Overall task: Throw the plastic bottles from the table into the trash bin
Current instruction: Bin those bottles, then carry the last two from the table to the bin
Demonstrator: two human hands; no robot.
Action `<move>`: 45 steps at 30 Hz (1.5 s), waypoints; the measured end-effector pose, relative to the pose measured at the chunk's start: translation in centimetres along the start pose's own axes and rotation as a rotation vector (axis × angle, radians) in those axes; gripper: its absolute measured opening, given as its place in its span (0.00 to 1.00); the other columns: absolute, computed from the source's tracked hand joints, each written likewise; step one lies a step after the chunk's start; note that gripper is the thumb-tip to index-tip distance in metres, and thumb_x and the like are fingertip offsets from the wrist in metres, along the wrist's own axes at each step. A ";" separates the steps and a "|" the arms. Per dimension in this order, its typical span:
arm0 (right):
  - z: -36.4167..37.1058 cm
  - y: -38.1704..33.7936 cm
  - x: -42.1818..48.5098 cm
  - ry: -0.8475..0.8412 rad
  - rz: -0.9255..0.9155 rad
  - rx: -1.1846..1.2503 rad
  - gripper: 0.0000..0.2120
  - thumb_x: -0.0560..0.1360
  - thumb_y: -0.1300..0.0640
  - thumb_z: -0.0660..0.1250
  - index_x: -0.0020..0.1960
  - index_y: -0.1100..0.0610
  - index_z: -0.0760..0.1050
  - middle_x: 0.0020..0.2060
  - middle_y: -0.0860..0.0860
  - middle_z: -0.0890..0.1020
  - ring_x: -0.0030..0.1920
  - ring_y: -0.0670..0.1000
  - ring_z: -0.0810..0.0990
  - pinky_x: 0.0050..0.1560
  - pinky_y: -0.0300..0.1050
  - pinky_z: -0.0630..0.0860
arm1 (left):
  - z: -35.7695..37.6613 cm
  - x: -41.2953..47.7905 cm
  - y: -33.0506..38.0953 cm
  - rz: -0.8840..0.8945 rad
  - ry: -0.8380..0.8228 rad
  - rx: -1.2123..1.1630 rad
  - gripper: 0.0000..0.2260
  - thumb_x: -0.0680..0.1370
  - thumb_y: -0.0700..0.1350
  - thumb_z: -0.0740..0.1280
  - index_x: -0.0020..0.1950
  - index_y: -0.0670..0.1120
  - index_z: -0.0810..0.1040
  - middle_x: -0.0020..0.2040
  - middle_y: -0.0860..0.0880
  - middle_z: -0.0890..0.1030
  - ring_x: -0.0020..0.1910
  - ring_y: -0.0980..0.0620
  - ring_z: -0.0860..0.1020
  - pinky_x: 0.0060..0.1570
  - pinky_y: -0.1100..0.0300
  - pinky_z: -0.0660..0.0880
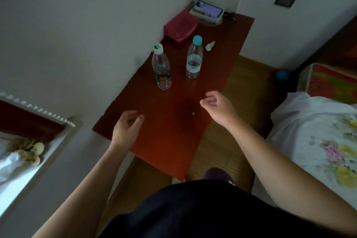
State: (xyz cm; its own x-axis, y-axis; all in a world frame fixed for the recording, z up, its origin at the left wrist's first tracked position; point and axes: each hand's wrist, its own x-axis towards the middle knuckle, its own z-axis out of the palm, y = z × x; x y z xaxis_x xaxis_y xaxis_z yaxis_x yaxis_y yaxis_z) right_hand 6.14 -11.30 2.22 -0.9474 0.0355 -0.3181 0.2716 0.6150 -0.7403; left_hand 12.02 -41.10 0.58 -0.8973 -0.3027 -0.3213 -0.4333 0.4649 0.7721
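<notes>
Two clear plastic bottles stand upright on the dark red table [168, 131]. The left bottle [161, 67] has a white and green cap and a green label. The right bottle [194, 58] has a light blue cap and a white label. My left hand [126, 127] hovers over the table's near left part, fingers loosely curled and apart, holding nothing. My right hand [217, 107] hovers near the table's right edge, also loosely curled and holding nothing. Both hands are short of the bottles. No trash bin is in view.
A red cloth [180, 25] and a phone [208, 8] on a stack of books lie at the table's far end, with a crumpled scrap [210, 46] nearby. A bed with floral sheets [318, 133] is on the right. A window sill [29, 152] is at left. Wooden floor lies between.
</notes>
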 end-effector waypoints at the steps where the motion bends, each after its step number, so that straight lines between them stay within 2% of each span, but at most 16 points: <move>1: -0.5 -0.4 1.5 0.023 -0.001 -0.004 0.26 0.76 0.42 0.66 0.70 0.52 0.70 0.61 0.47 0.80 0.59 0.47 0.79 0.58 0.45 0.77 | 0.2 1.4 1.3 -0.003 -0.002 0.006 0.21 0.77 0.59 0.68 0.67 0.52 0.75 0.56 0.54 0.80 0.53 0.52 0.80 0.46 0.59 0.75; 3: -1.8 -1.4 4.6 0.067 -0.007 0.001 0.29 0.75 0.41 0.68 0.71 0.53 0.68 0.63 0.48 0.78 0.61 0.48 0.78 0.61 0.47 0.77 | 0.7 4.3 4.0 0.004 -0.007 -0.006 0.25 0.75 0.60 0.70 0.68 0.53 0.73 0.58 0.54 0.79 0.56 0.52 0.80 0.48 0.58 0.74; 7: -3.9 -3.3 10.3 0.121 -0.027 0.023 0.36 0.72 0.40 0.71 0.73 0.53 0.65 0.65 0.49 0.76 0.62 0.50 0.78 0.60 0.47 0.76 | 2.6 8.9 8.8 0.011 0.028 -0.067 0.35 0.71 0.59 0.74 0.74 0.51 0.65 0.65 0.53 0.74 0.60 0.53 0.77 0.59 0.50 0.78; 10: -4.8 -4.6 13.8 0.091 -0.067 0.018 0.38 0.70 0.40 0.73 0.74 0.53 0.64 0.68 0.49 0.74 0.65 0.51 0.76 0.62 0.48 0.74 | 4.3 11.4 11.6 0.016 0.072 -0.067 0.41 0.69 0.57 0.77 0.76 0.52 0.61 0.71 0.50 0.71 0.65 0.52 0.74 0.63 0.47 0.76; 13: -5.0 -5.4 16.8 0.020 -0.114 0.031 0.40 0.68 0.42 0.75 0.74 0.53 0.64 0.69 0.49 0.74 0.67 0.50 0.74 0.66 0.50 0.73 | 6.0 12.9 13.0 -0.005 0.067 -0.089 0.41 0.68 0.51 0.79 0.76 0.52 0.62 0.71 0.51 0.72 0.66 0.54 0.73 0.65 0.50 0.74; 16: -4.9 -5.4 19.2 -0.060 -0.163 0.038 0.39 0.65 0.43 0.76 0.71 0.52 0.67 0.65 0.48 0.77 0.64 0.49 0.76 0.64 0.49 0.74 | 7.7 13.9 13.2 -0.010 0.123 -0.103 0.38 0.68 0.48 0.79 0.75 0.50 0.66 0.67 0.52 0.76 0.61 0.56 0.75 0.63 0.54 0.74; 20: -4.7 -4.6 20.9 -0.159 -0.232 0.029 0.29 0.66 0.45 0.77 0.63 0.49 0.71 0.54 0.45 0.80 0.55 0.47 0.80 0.52 0.41 0.75 | 9.2 14.5 13.0 -0.067 0.187 -0.075 0.32 0.69 0.50 0.78 0.70 0.51 0.70 0.60 0.55 0.77 0.59 0.54 0.77 0.56 0.59 0.71; 23: -4.5 -4.2 21.4 -0.214 -0.251 0.043 0.29 0.65 0.44 0.78 0.61 0.47 0.70 0.54 0.44 0.79 0.53 0.45 0.80 0.53 0.43 0.76 | 9.8 14.4 13.2 -0.082 0.237 -0.075 0.30 0.68 0.51 0.79 0.67 0.52 0.72 0.54 0.58 0.77 0.52 0.57 0.77 0.52 0.62 0.71; 26: -4.0 -4.3 21.0 -0.228 -0.322 0.037 0.28 0.64 0.40 0.77 0.59 0.46 0.71 0.52 0.43 0.80 0.51 0.42 0.79 0.48 0.39 0.74 | 9.5 13.3 13.4 -0.089 0.309 -0.111 0.28 0.68 0.53 0.78 0.65 0.52 0.73 0.54 0.58 0.79 0.48 0.64 0.77 0.47 0.67 0.72; 30: -2.2 -5.0 18.7 -0.294 -0.408 0.041 0.26 0.65 0.39 0.76 0.57 0.47 0.72 0.50 0.43 0.81 0.49 0.40 0.80 0.45 0.36 0.74 | 7.7 8.6 12.3 -0.116 0.410 -0.153 0.23 0.70 0.52 0.78 0.60 0.55 0.72 0.49 0.62 0.79 0.46 0.67 0.78 0.42 0.75 0.72; 33: 0.4 -6.2 15.8 -0.409 -0.498 0.008 0.24 0.66 0.41 0.75 0.57 0.48 0.72 0.50 0.44 0.80 0.48 0.41 0.80 0.45 0.37 0.74 | 5.6 3.1 9.4 -0.188 0.526 -0.260 0.25 0.69 0.51 0.78 0.61 0.53 0.73 0.51 0.58 0.82 0.48 0.62 0.81 0.46 0.66 0.76; 36: 3.9 -7.8 12.1 -0.523 -0.604 -0.058 0.22 0.66 0.40 0.75 0.55 0.47 0.72 0.49 0.45 0.80 0.48 0.43 0.80 0.46 0.42 0.79 | 3.6 -3.3 5.6 -0.252 0.618 -0.360 0.27 0.69 0.48 0.79 0.62 0.50 0.70 0.53 0.54 0.82 0.48 0.59 0.83 0.47 0.62 0.81; 39: 7.4 -9.6 7.3 -0.633 -0.696 -0.089 0.20 0.64 0.41 0.75 0.50 0.47 0.73 0.46 0.44 0.81 0.45 0.44 0.81 0.46 0.46 0.80 | 2.1 -10.5 2.4 -0.314 0.748 -0.425 0.25 0.70 0.46 0.79 0.62 0.46 0.71 0.53 0.51 0.82 0.46 0.64 0.83 0.43 0.69 0.79; 40: 8.6 -10.0 5.4 -0.669 -0.731 -0.097 0.20 0.63 0.41 0.75 0.49 0.47 0.73 0.45 0.44 0.81 0.44 0.45 0.82 0.46 0.48 0.80 | 1.7 -13.1 1.4 -0.339 0.811 -0.450 0.24 0.70 0.47 0.79 0.61 0.45 0.72 0.53 0.49 0.82 0.46 0.62 0.83 0.44 0.69 0.79; 42: 10.8 -10.6 1.5 -0.748 -0.798 -0.114 0.21 0.61 0.39 0.75 0.48 0.48 0.74 0.44 0.45 0.82 0.43 0.46 0.82 0.46 0.49 0.80 | 1.4 -18.5 -0.9 -0.404 0.924 -0.485 0.25 0.70 0.49 0.79 0.61 0.46 0.73 0.55 0.47 0.82 0.52 0.57 0.82 0.51 0.62 0.79; 45: 13.7 -10.3 -5.1 -0.895 -0.872 -0.136 0.23 0.60 0.38 0.74 0.49 0.48 0.75 0.46 0.46 0.83 0.45 0.46 0.82 0.46 0.47 0.80 | 2.2 -27.5 -4.1 -0.492 1.068 -0.491 0.24 0.70 0.50 0.79 0.62 0.47 0.74 0.58 0.51 0.80 0.57 0.53 0.80 0.56 0.58 0.77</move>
State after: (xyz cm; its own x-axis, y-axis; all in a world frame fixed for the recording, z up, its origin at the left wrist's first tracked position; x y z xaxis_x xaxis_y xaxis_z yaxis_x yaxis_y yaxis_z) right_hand 10.51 -28.59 3.37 -0.3415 -0.9362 -0.0838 -0.4563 0.2430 -0.8560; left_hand 38.29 -32.88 5.01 -0.0388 -0.9775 -0.2076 -0.4180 -0.1728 0.8918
